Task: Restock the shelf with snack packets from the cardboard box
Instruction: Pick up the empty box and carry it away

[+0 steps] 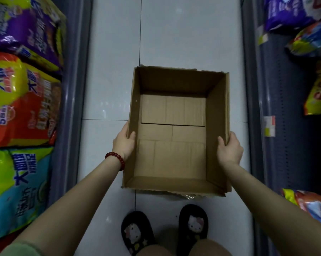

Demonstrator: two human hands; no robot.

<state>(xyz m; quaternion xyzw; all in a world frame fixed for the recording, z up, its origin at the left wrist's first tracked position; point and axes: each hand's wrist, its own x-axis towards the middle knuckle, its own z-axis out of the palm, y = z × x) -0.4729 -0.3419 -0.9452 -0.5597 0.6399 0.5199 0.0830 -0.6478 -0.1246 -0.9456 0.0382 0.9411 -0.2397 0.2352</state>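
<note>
The cardboard box (178, 130) sits in the middle of the frame with nothing in it: only its bare bottom flaps show, no snack packets. Judging from that, the unpacking part of the restock looks finished, and the step in hand is dealing with the empty carton, lifting it or setting it aside. Whether it rests on the white tiled floor (115, 71) or is held just above it is hard to tell from this steep downward view.

The left hand (123, 143) clasps the box's left wall, thumb hooked over the rim to the inside, fingers (125, 126) wrapped on the outside. The right hand (229, 148) mirrors it on the right wall, thumb inside, fingers (232, 134) curled round the outer face. Both hands are closed on cardboard and hold nothing else.

Snack packets (24, 100) fill the shelf at the left of the frame, and more lie at the right edge (314, 39).

The next move calls for an even two-handed lift, keeping the light, open-topped carton level, and carrying it clear of the narrow aisle and of the slippered feet (137, 231) at the lower centre.
</note>
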